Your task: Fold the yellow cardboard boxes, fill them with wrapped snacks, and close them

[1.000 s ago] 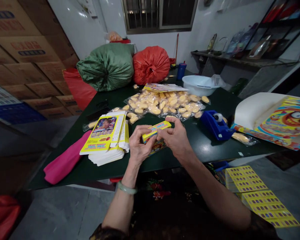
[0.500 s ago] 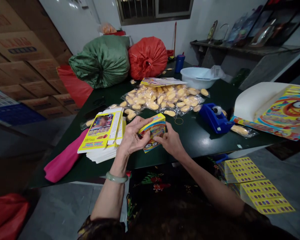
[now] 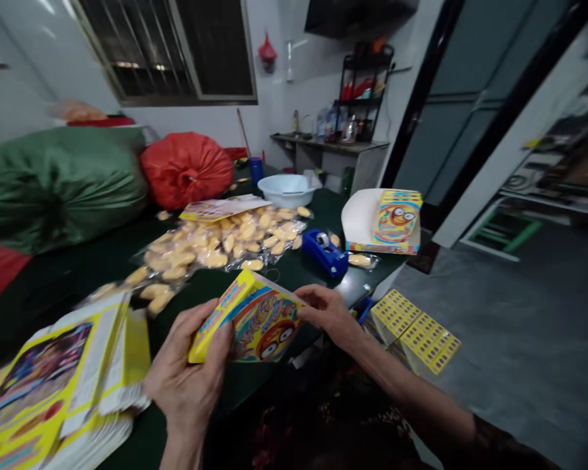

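Note:
My left hand (image 3: 189,372) grips the lower left of a small yellow printed cardboard box (image 3: 255,320), whose front shows a colourful cartoon face. My right hand (image 3: 326,316) holds the box's right end with its fingertips. The box is tilted and held above the dark green table (image 3: 274,294). Near my left hand lies a stack of flat yellow-and-white box blanks (image 3: 53,385). Beyond the box are clear bags of yellow sweets (image 3: 215,254), and a thin rubber band (image 3: 273,275) lies on the table.
A blue tape dispenser (image 3: 324,252), a white basin (image 3: 287,190) and a white-and-yellow display box (image 3: 385,222) stand on the table. Large green (image 3: 53,189) and red (image 3: 186,170) sacks lie at the far left. Yellow sticker sheets (image 3: 414,333) lie beyond the right table edge.
My view has swung right. The box has turned, with its cartoon face now towards me, and it is lifted closer. My hands have moved apart along it.

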{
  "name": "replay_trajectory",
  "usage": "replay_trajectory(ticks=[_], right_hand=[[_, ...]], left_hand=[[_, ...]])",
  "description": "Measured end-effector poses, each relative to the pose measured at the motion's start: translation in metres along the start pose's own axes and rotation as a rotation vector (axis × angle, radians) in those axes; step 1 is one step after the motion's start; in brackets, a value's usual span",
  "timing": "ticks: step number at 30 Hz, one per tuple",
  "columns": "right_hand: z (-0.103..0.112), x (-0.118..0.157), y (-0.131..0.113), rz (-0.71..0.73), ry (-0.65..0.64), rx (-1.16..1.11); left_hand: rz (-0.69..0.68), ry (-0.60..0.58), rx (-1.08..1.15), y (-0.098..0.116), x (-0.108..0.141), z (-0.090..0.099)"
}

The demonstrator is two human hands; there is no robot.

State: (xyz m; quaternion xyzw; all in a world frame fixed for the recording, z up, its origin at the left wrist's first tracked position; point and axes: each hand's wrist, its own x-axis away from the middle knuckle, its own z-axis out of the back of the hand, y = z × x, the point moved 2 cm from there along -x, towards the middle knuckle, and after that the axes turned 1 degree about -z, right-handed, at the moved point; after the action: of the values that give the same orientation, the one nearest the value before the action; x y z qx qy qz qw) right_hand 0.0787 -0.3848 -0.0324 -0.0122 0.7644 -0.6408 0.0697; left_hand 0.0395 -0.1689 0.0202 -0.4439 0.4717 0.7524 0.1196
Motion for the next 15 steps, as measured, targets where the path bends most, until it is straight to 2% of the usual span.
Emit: replay_trajectory(ticks=[2,3,6,9,11,13,15], right_hand=[[0.015,0.005,-0.007,0.034,0.19,-0.105],[0.021,0.007,-0.009,0.037,0.237,-0.137],[0.039,0.012,-0.01,-0.022,0.248,-0.129],[0.08,0.012,-0.031,0.044,0.357,-0.015],[0.126,0.009,-0.064,0.207,0.521,0.166],[0.177,0.003,-0.107,0.402,0.692,0.504],[0.223,-0.01,-0.145,0.419,0.7,0.928]], left_hand=[[0.095,-0.012,0.064,0.002,0.001,-0.024],[0.171,0.014,0.1,0.002,0.002,-0.038],[0.377,0.085,0.26,0.001,0.005,-0.082],[0.417,-0.045,0.454,-0.001,0.007,-0.115],[0.398,-0.121,0.493,-0.005,0.009,-0.12],[0.377,-0.138,0.426,-0.011,0.011,-0.112],[0.335,-0.154,0.311,-0.018,0.015,-0.098]])
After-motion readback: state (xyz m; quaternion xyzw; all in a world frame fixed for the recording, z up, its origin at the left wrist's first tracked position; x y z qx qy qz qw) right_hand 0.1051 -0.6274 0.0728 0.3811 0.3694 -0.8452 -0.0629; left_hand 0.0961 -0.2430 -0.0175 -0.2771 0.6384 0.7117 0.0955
